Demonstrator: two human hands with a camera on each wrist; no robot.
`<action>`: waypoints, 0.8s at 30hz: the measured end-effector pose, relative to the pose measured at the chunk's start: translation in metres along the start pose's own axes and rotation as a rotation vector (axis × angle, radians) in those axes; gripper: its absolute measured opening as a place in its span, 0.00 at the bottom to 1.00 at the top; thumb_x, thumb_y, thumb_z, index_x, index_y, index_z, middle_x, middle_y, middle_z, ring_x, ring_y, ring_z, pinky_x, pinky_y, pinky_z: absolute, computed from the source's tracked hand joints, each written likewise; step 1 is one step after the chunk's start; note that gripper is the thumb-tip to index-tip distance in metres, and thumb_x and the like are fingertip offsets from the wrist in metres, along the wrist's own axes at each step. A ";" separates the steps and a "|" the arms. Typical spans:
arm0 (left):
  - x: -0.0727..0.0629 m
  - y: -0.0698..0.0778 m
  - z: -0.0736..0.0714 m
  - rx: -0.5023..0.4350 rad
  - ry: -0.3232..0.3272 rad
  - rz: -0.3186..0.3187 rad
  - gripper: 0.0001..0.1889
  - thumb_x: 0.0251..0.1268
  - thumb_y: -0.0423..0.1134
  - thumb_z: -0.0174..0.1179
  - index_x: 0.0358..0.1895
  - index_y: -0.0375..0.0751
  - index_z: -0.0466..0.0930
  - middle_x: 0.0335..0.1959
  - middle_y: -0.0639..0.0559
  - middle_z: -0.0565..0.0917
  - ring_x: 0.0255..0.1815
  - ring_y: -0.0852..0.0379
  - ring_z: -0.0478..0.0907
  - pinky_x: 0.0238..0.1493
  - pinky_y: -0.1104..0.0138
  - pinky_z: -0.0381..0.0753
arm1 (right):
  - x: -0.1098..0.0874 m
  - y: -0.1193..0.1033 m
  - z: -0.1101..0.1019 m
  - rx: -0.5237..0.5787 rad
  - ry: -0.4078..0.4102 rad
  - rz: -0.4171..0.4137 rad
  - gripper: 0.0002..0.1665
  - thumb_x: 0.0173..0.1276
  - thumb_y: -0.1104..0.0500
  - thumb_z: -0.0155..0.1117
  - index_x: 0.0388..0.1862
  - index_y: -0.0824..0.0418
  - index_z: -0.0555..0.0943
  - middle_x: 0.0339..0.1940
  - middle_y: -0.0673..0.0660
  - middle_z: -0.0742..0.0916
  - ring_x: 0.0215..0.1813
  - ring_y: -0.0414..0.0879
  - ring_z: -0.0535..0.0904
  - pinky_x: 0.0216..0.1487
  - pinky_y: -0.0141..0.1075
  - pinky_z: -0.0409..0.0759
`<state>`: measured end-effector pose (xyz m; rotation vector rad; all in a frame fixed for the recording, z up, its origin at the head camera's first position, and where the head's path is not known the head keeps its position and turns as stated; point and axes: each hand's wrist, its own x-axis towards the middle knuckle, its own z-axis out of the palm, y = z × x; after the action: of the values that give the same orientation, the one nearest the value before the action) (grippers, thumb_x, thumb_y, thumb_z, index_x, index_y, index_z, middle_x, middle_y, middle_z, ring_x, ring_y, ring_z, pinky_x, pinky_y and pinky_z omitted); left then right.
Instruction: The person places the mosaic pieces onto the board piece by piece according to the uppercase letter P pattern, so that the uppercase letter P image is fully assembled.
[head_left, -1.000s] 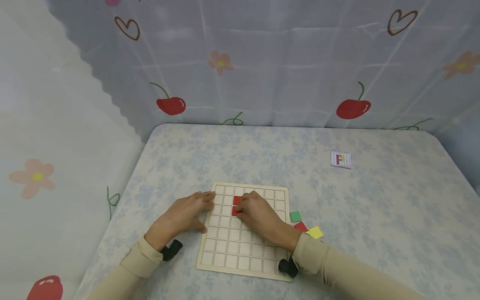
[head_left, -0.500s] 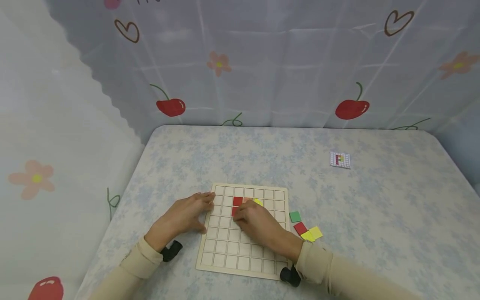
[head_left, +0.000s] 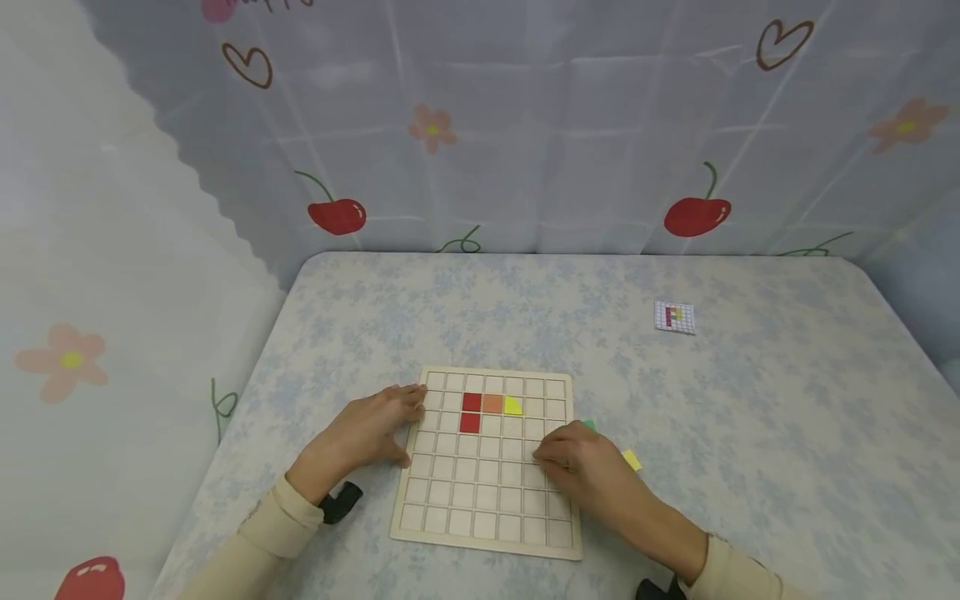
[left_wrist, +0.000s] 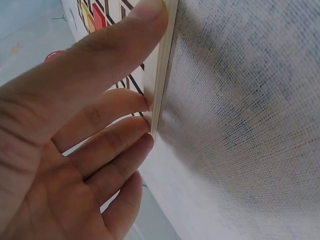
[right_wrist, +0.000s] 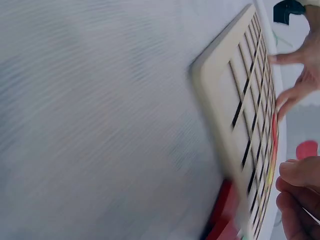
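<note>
A pale wooden grid board (head_left: 487, 517) lies on the table. Near its top are two red tiles (head_left: 471, 412), an orange tile (head_left: 492, 404) and a yellow tile (head_left: 513, 406). My left hand (head_left: 408, 421) lies flat, its straight fingers (left_wrist: 125, 105) pressing the board's left edge (left_wrist: 161, 90). My right hand (head_left: 558, 454) hovers over the board's right edge with its fingers loosely curled and nothing seen in them. Beside it lie loose tiles: a green one (head_left: 589, 425) and a yellow one (head_left: 632, 459) peek out. A red one (right_wrist: 222, 215) shows in the right wrist view.
A small pattern card (head_left: 675, 317) lies far right on the flowered tablecloth (head_left: 750, 417). A curtain printed with cherries (head_left: 697, 215) hangs behind and to the left of the table. The table's left edge runs close to my left forearm.
My right hand left the coloured tiles on the board and drew back right to the loose tiles, uncovering the orange and yellow tiles. The left hand stayed put.
</note>
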<state>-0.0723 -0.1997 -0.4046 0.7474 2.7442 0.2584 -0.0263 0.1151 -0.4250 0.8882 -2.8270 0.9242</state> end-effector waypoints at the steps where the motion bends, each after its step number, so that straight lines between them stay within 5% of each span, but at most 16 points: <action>1: 0.000 0.000 0.000 0.000 0.001 0.000 0.36 0.42 0.42 0.80 0.60 0.34 0.80 0.72 0.40 0.68 0.71 0.39 0.64 0.59 0.49 0.76 | -0.006 0.003 -0.004 0.001 0.011 0.029 0.09 0.58 0.68 0.74 0.37 0.57 0.90 0.39 0.46 0.87 0.45 0.41 0.80 0.42 0.33 0.82; 9: 0.000 0.000 0.001 -0.004 0.005 0.006 0.36 0.42 0.41 0.80 0.60 0.33 0.81 0.71 0.39 0.68 0.72 0.40 0.64 0.58 0.49 0.76 | -0.052 0.021 -0.023 -0.074 0.127 0.161 0.16 0.47 0.66 0.81 0.36 0.53 0.90 0.37 0.42 0.86 0.42 0.38 0.81 0.39 0.32 0.83; 16: -0.002 -0.001 -0.001 -0.009 0.001 -0.015 0.35 0.42 0.41 0.80 0.59 0.35 0.82 0.71 0.40 0.68 0.71 0.39 0.64 0.58 0.48 0.76 | -0.070 0.023 -0.027 -0.087 0.036 0.217 0.23 0.48 0.66 0.81 0.45 0.52 0.89 0.44 0.39 0.84 0.47 0.38 0.80 0.45 0.33 0.83; 24: 0.001 -0.001 0.001 -0.019 0.000 -0.005 0.36 0.41 0.42 0.80 0.59 0.35 0.81 0.72 0.40 0.68 0.72 0.39 0.64 0.59 0.49 0.76 | -0.069 0.022 -0.021 -0.125 -0.003 0.172 0.24 0.48 0.67 0.80 0.48 0.55 0.89 0.44 0.42 0.85 0.47 0.38 0.79 0.45 0.34 0.84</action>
<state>-0.0731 -0.2001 -0.4058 0.7358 2.7395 0.2837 0.0164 0.1767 -0.4333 0.6419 -2.9621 0.7500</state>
